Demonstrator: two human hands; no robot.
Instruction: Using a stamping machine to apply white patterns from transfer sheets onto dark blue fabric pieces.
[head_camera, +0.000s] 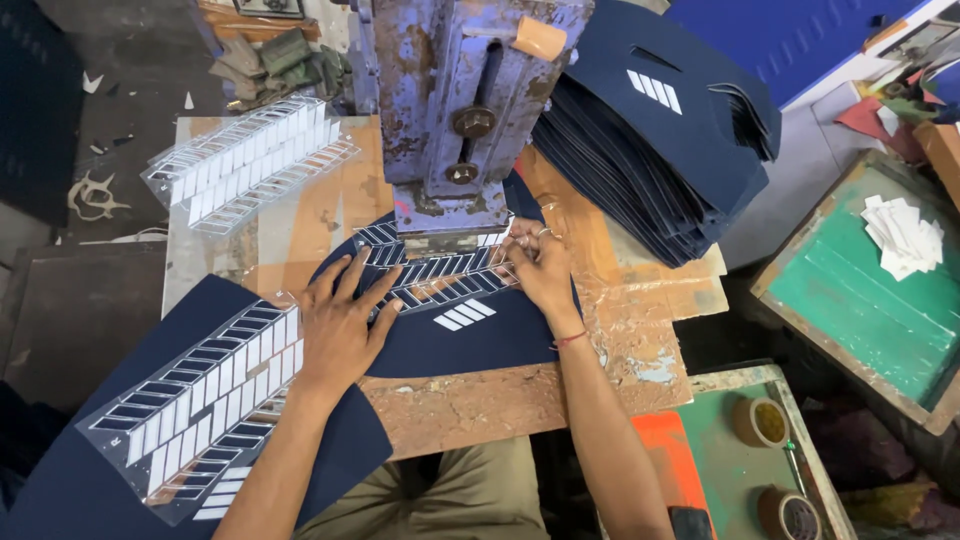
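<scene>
Your left hand lies spread on the transfer strip; your right hand pinches its end; press hides the strip's upper edge at frame centre

Stacked navy pieces, green framed screen — two tape rolls nearby.

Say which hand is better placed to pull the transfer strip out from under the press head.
Probably the right hand: its fingertips already pinch the strip's end beside the press head. The left hand lies flat, pinning strip and navy fabric.
</scene>
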